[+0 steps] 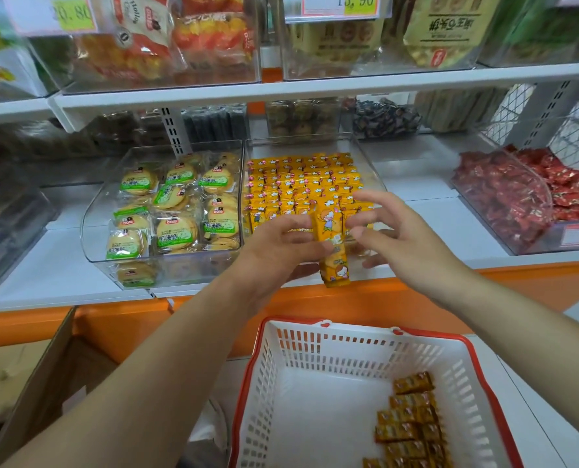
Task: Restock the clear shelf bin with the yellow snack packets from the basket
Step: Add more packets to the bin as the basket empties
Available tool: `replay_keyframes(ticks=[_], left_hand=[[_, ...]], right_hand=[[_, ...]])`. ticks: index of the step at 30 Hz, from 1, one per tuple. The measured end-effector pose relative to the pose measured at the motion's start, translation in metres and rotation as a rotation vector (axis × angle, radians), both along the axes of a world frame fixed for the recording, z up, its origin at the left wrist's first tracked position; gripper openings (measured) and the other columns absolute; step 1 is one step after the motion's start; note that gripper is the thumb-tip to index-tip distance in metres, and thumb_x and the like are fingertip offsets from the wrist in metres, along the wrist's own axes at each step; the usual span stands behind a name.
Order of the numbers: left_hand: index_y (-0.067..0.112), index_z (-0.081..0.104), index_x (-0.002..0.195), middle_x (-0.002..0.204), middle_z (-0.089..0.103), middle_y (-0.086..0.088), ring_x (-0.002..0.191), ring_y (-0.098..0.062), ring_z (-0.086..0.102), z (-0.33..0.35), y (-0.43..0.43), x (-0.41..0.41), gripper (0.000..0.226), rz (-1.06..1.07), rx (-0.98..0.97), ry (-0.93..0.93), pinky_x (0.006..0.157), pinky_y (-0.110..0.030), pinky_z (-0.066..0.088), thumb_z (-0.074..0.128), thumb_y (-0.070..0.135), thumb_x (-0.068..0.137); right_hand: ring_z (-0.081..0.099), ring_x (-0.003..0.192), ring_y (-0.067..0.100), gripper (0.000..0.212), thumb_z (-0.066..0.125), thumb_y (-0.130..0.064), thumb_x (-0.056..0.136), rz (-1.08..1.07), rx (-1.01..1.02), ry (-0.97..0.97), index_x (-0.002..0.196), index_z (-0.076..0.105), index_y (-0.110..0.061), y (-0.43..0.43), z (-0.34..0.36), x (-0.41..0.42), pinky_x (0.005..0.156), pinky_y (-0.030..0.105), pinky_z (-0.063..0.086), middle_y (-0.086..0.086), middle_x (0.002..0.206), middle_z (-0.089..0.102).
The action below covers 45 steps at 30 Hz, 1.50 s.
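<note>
Yellow snack packet (332, 238) stands at the near edge of the clear bin (315, 138)
Left hand (274, 251) pinches it; right hand (403, 238) waits just beside, fingers loose, holding nothing. If the pinch slips, the packet may drop in front of the shelf (433, 211). A hard push could knock over the tidy rows (301, 184) in the bin

Glossy packets (301, 184), clear plastic bin (315, 145)
</note>
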<state>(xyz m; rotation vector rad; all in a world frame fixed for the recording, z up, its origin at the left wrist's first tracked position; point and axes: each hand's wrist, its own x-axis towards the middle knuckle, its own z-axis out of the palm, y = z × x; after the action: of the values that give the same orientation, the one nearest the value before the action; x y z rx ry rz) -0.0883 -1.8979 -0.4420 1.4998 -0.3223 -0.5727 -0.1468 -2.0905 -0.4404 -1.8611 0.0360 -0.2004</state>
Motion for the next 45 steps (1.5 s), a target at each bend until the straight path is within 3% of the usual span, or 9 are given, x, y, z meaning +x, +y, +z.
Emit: replay_keyframes(ticks=[4, 11, 18, 22, 26, 34, 38, 41, 45], left_hand=[[0.043, 0.079, 0.082, 0.089, 0.078, 0.012, 0.09, -0.013, 0.076, -0.002, -0.002, 0.002, 0.037, 0.004, 0.028, -0.101, 0.082, -0.032, 0.06, 0.078, 0.006, 0.086], [0.023, 0.069, 0.113, 0.102, 0.076, 0.002, 0.088, -0.014, 0.075, 0.004, 0.004, 0.014, 0.033, 0.151, 0.077, -0.292, 0.073, -0.026, 0.062, 0.081, 0.011, 0.084], [0.024, 0.055, 0.127, 0.113, 0.06, 0.006, 0.1, -0.016, 0.06, -0.012, 0.034, 0.042, 0.058, 0.518, 0.605, -0.571, 0.082, -0.038, 0.057, 0.084, 0.039, 0.08], [0.022, 0.048, 0.134, 0.121, 0.061, 0.002, 0.104, -0.021, 0.061, -0.025, 0.047, 0.048, 0.071, 0.454, 0.906, -0.546, 0.084, -0.042, 0.056, 0.079, 0.055, 0.079], [0.028, 0.047, 0.115, 0.098, 0.067, 0.007, 0.086, -0.02, 0.066, -0.035, 0.046, 0.047, 0.055, 0.377, 1.043, -0.505, 0.073, -0.041, 0.059, 0.075, 0.059, 0.08], [0.031, 0.044, 0.105, 0.081, 0.059, 0.014, 0.083, -0.02, 0.066, -0.028, 0.043, 0.044, 0.047, 0.389, 1.041, -0.491, 0.077, -0.047, 0.06, 0.077, 0.054, 0.081], [0.022, 0.05, 0.13, 0.105, 0.067, 0.001, 0.091, -0.024, 0.068, -0.009, 0.047, 0.04, 0.059, 0.423, 0.943, -0.52, 0.078, -0.047, 0.061, 0.076, 0.049, 0.084], [0.025, 0.055, 0.126, 0.105, 0.061, 0.01, 0.09, -0.014, 0.062, 0.001, 0.046, 0.023, 0.052, 0.412, 0.853, -0.677, 0.074, -0.037, 0.058, 0.077, 0.047, 0.084], [0.03, 0.061, 0.114, 0.101, 0.062, 0.014, 0.09, -0.011, 0.061, -0.026, 0.021, -0.017, 0.036, 0.043, 0.886, -0.703, 0.075, -0.031, 0.052, 0.076, 0.043, 0.084]], right_hand=[[0.065, 0.094, 0.008, 0.041, 0.056, -0.029, 0.1, 0.056, -0.047, -0.039, 0.138, 0.05, -0.044, 0.007, 0.003, 0.014, 0.082, 0.034, 0.055, -0.016, 0.095, 0.066], [0.059, 0.073, 0.018, 0.034, 0.071, -0.022, 0.09, 0.172, -0.2, -0.186, 0.119, 0.06, -0.036, 0.011, 0.025, 0.048, 0.068, 0.024, 0.049, 0.0, 0.092, 0.06], [0.063, 0.08, 0.02, 0.026, 0.074, -0.02, 0.087, -0.037, -0.434, -0.149, 0.103, 0.055, -0.028, 0.003, -0.001, 0.106, 0.074, 0.036, 0.052, -0.002, 0.1, 0.061], [0.057, 0.076, 0.013, 0.027, 0.076, -0.022, 0.085, -0.017, -0.66, -0.029, 0.1, 0.056, -0.033, 0.001, -0.027, 0.123, 0.071, 0.03, 0.046, -0.005, 0.1, 0.061], [0.061, 0.098, 0.02, 0.029, 0.081, -0.027, 0.081, -0.057, -0.838, 0.036, 0.106, 0.068, -0.025, 0.001, -0.037, 0.132, 0.086, 0.039, 0.054, 0.001, 0.112, 0.066], [0.054, 0.117, 0.025, 0.044, 0.078, -0.033, 0.082, -0.089, -0.956, 0.038, 0.123, 0.065, -0.025, 0.006, -0.032, 0.122, 0.096, 0.039, 0.05, 0.005, 0.127, 0.054], [0.056, 0.088, 0.009, 0.025, 0.077, -0.035, 0.081, -0.12, -0.794, -0.114, 0.103, 0.068, -0.029, 0.004, -0.014, 0.08, 0.08, 0.028, 0.047, -0.007, 0.106, 0.058], [0.057, 0.071, 0.0, 0.017, 0.08, -0.025, 0.077, -0.01, -0.638, -0.106, 0.086, 0.067, -0.032, -0.006, -0.016, 0.031, 0.069, 0.022, 0.047, -0.011, 0.089, 0.064], [0.061, 0.069, -0.001, 0.012, 0.079, -0.023, 0.078, 0.097, -0.645, 0.082, 0.084, 0.07, -0.028, -0.033, -0.059, -0.023, 0.062, 0.008, 0.042, -0.008, 0.084, 0.07]])
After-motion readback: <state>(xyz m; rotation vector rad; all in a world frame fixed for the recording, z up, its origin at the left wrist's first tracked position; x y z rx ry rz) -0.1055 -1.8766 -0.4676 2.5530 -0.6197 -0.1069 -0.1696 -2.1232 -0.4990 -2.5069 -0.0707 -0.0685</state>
